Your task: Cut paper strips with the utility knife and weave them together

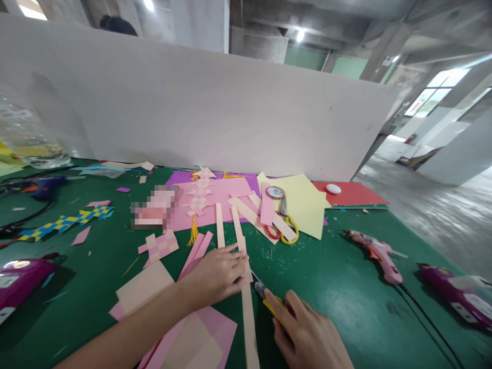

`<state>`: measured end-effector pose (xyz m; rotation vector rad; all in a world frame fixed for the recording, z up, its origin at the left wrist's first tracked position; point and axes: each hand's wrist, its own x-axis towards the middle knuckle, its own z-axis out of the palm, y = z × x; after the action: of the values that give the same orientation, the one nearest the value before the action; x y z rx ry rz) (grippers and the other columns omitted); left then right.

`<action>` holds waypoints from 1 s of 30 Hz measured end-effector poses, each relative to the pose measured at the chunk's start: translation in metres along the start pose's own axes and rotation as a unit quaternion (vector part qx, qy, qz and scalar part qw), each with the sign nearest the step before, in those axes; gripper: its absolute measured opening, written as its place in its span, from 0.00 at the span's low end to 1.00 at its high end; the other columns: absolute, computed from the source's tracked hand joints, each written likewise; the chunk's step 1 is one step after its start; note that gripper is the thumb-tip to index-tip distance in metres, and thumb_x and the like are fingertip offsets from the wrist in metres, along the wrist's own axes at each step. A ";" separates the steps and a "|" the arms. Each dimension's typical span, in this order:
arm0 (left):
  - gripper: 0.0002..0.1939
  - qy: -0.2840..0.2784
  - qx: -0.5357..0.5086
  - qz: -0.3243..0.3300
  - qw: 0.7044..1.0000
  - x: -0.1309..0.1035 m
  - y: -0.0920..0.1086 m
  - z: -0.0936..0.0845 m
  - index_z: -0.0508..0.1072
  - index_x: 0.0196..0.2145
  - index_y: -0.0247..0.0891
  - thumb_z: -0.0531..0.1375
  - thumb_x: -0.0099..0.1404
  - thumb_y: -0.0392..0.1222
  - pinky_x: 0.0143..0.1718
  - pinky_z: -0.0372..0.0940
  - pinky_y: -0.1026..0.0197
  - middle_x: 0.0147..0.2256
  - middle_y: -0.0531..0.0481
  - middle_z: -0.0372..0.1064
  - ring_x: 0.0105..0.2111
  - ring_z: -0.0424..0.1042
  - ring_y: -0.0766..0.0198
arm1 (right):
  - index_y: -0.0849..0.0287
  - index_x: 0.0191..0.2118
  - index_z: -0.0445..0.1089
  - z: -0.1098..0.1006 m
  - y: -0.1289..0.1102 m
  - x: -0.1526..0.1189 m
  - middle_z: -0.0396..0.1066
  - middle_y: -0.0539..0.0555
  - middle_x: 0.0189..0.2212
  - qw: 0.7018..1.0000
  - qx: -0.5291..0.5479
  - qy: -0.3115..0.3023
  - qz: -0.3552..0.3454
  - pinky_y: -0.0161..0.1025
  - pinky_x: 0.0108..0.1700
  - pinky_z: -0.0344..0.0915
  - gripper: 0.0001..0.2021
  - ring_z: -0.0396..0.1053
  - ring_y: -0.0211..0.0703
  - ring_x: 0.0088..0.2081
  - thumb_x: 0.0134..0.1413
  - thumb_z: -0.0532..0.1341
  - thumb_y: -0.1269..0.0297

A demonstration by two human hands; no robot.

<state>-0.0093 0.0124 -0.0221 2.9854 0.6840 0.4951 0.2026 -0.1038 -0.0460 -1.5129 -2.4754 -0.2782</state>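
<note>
left hand (219,274) flat on paper strip (246,287)

One pink plastic glue gun (376,254), one pair of yellow-handled metal scissors (285,225), two bare hands, one yellow-and-blue woven paper strip (65,222).

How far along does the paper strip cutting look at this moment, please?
Done: several cut pink strips lie on the green mat, beside a small woven pink square. In hand: the left hand pins a long peach strip while the right hand holds a utility knife against its edge. Left: pink and peach sheets remain uncut.
</note>
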 end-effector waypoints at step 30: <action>0.13 0.016 -0.008 -0.009 1.000 -0.001 0.000 0.001 0.71 0.45 0.31 0.53 0.64 0.36 0.55 0.59 0.56 0.45 0.41 0.72 0.48 0.69 0.57 | 0.58 0.56 0.62 0.003 -0.004 0.003 0.66 0.53 0.30 1.000 -0.013 0.003 0.017 0.31 0.20 0.62 0.22 0.69 0.38 0.25 0.53 0.51 0.70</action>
<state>-0.0099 0.0116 -0.0230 2.9598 0.7050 0.5456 0.1974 -0.1019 -0.0476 -1.5612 -2.4483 -0.3099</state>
